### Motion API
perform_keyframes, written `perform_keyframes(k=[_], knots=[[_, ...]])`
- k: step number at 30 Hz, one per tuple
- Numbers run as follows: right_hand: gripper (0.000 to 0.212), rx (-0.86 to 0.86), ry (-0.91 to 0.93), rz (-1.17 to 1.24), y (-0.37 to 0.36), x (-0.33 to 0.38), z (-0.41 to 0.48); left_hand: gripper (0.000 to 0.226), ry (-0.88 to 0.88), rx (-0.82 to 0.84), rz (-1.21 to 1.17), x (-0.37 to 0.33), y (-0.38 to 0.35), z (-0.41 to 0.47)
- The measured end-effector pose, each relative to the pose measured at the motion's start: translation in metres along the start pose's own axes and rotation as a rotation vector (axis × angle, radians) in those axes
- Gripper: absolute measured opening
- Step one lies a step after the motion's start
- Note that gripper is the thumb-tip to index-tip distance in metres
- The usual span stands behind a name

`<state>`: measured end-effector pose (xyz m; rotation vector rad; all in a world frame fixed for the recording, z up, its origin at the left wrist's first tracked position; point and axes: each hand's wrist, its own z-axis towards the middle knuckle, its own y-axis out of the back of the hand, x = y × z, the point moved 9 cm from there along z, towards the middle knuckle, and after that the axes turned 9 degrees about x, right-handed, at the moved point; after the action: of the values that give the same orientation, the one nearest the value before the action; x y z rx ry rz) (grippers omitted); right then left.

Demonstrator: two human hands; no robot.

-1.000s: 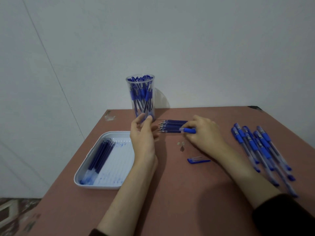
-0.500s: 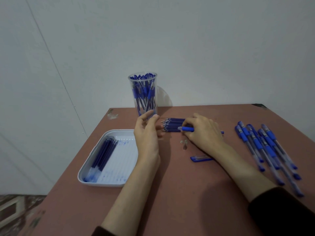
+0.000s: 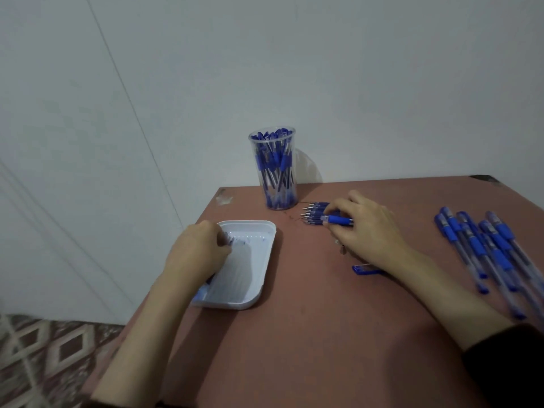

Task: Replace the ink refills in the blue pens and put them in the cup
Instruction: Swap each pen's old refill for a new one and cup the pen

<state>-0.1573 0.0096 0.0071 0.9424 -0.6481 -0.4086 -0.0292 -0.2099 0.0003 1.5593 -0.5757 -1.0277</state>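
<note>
My left hand reaches into the left side of the white tray, fingers curled downward over the old refills there. Whether it holds one is hidden. My right hand pinches a blue pen barrel and rests over a row of new blue refills lying on the table. The clear cup, packed with several blue pens, stands upright at the table's back edge, just behind the refills.
Several blue pens lie in a loose group at the right of the brown table. A blue pen cap and a small metal part lie by my right wrist. A white wall stands behind; the table's left edge runs beside the tray.
My left hand has moved from beside the cup down and left into the tray. My right hand stays on the refills with the pen barrel. The view has swung left.
</note>
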Motion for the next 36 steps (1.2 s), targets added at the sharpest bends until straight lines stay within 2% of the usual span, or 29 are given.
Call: perform_keyframes(k=[8,10,12,14,16,19,23,26,30,36], knots=[[0.008,-0.018,-0.009,0.027,0.002,-0.002,0.0,0.007,0.038,0.056,0.161,0.004,-0.011,0.012],[0.008,-0.01,-0.01,0.029,0.002,-0.002,0.0,0.018,0.055,0.068,0.191,0.0,-0.011,0.011],[0.008,-0.01,-0.019,0.028,0.002,-0.003,0.0,0.031,0.067,0.056,0.123,-0.002,-0.006,0.008],[0.008,-0.013,-0.045,0.029,0.004,-0.006,0.0,0.029,0.019,-0.019,-0.12,-0.009,0.011,0.004],[0.01,-0.003,-0.078,0.031,0.005,-0.01,0.001,0.019,-0.094,-0.054,-0.584,-0.026,0.025,-0.002],[0.017,0.03,-0.114,0.039,0.005,-0.016,0.001,0.009,-0.2,0.051,-1.143,-0.063,0.021,-0.002],[0.028,0.068,-0.153,0.021,0.004,-0.024,0.001,0.025,-0.198,0.179,-1.591,-0.102,-0.016,0.013],[0.025,0.073,-0.17,0.066,0.004,-0.028,0.001,0.017,-0.154,0.069,-1.778,-0.109,-0.036,0.021],[0.025,0.055,-0.158,0.06,0.007,-0.029,0.001,0.013,-0.195,-0.073,-1.885,-0.111,-0.042,0.025],[0.02,-0.001,-0.137,0.067,0.013,-0.026,0.001,0.009,-0.191,-0.086,-1.955,-0.107,-0.043,0.028]])
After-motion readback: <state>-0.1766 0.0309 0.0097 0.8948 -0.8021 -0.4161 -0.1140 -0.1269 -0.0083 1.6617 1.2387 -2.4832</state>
